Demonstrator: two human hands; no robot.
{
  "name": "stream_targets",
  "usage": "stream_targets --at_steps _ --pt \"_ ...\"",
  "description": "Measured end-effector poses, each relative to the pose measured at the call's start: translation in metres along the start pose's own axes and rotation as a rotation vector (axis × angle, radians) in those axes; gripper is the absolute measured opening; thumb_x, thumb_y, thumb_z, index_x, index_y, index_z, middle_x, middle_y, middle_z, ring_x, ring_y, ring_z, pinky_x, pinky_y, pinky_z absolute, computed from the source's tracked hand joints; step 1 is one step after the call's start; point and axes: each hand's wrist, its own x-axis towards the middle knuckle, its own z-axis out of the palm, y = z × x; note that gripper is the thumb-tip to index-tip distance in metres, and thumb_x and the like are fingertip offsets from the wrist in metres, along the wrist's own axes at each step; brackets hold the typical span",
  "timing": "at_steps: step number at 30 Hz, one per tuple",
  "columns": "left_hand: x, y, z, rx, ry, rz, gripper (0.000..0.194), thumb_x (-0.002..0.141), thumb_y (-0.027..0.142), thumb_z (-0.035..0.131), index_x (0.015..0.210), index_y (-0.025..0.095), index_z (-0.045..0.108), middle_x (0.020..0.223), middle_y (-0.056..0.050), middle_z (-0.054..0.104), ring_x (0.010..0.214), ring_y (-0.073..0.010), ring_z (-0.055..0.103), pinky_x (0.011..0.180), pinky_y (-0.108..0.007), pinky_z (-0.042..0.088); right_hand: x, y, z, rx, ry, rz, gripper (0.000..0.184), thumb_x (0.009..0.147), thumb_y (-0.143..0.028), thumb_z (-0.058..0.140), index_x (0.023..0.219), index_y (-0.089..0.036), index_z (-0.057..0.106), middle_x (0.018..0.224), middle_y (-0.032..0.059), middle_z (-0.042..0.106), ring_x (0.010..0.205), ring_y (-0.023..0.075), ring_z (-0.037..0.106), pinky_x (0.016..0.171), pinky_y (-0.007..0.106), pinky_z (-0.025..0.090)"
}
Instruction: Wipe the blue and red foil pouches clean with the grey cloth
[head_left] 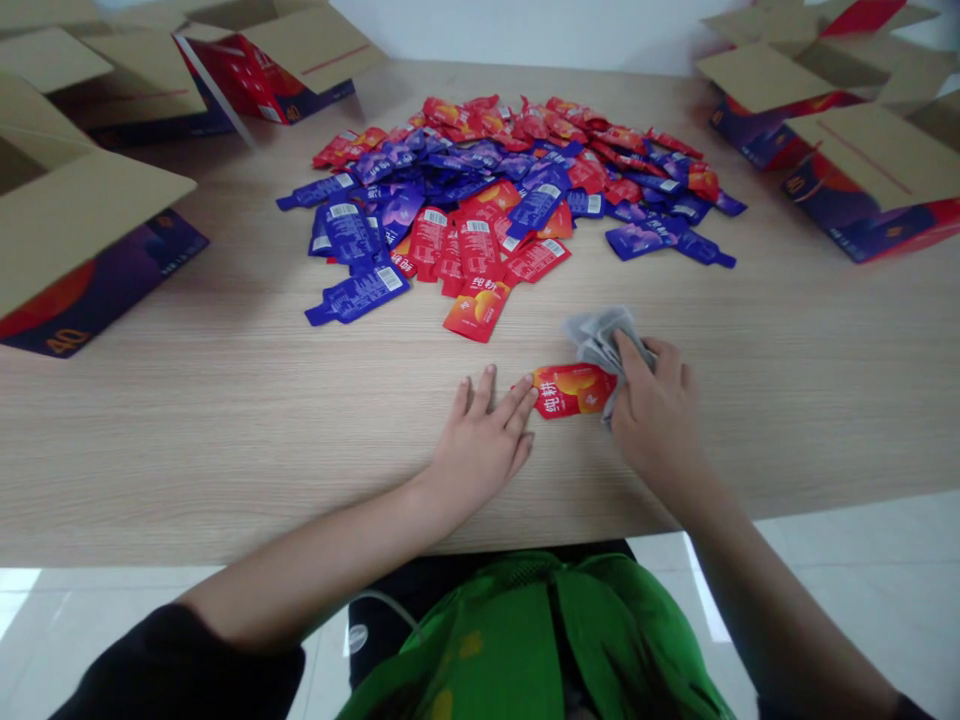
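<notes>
A red pouch with orange fruit printed on it lies flat on the table in front of me. My left hand rests on the tabletop with its fingers spread, and its fingertips touch the pouch's left end. A crumpled grey cloth is bunched in my right hand, which is closed around it at the pouch's right end. Part of the cloth hangs down past the pouch's right edge. The hand and cloth cover that end.
Beyond my hands spreads a heap of red pouches and blue pouches on the wooden table. Open cartons stand at the left and others, including a carton, at the right. A white wall is behind.
</notes>
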Motion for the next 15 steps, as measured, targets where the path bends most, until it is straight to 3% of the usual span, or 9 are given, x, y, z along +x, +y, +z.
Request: stream_targets --at_steps 3,6,11,15 --pt "0.0 0.0 0.0 -0.016 -0.006 -0.005 0.055 0.106 0.037 0.044 0.158 0.017 0.044 0.162 -0.006 0.044 0.151 -0.0471 0.031 0.117 -0.067 0.036 0.003 -0.035 0.007 0.045 -0.023 -0.14 0.057 0.094 -0.015 0.04 0.148 -0.021 0.053 0.145 0.0194 0.05 0.115 0.0349 0.051 0.091 0.052 0.043" --pt "0.0 -0.001 -0.001 -0.026 -0.019 -0.01 0.054 0.107 0.038 0.043 0.156 0.016 0.046 0.157 -0.007 0.052 0.151 -0.0455 0.031 0.118 -0.065 0.036 -0.002 -0.046 0.017 -0.012 -0.096 -0.191 0.05 0.096 -0.018 0.042 0.142 -0.025 0.061 0.147 0.0166 0.051 0.117 0.0353 0.05 0.092 0.052 0.041" --pt "0.0 0.0 -0.002 -0.006 -0.029 -0.001 0.055 0.106 0.038 0.044 0.158 0.02 0.043 0.167 -0.003 0.035 0.151 -0.0467 0.031 0.117 -0.065 0.038 -0.011 0.004 0.019 -0.15 -0.067 0.007 0.052 0.097 -0.019 0.04 0.147 -0.02 0.055 0.147 0.0206 0.049 0.114 0.0374 0.051 0.087 0.052 0.043" --pt "0.001 0.0 -0.001 0.0 -0.037 -0.005 0.056 0.106 0.039 0.045 0.158 0.02 0.043 0.167 -0.002 0.034 0.151 -0.0466 0.03 0.117 -0.065 0.038 -0.006 0.038 0.011 -0.139 -0.093 0.093 0.052 0.096 -0.02 0.039 0.145 -0.018 0.056 0.142 0.0217 0.051 0.109 0.0367 0.053 0.084 0.052 0.045"
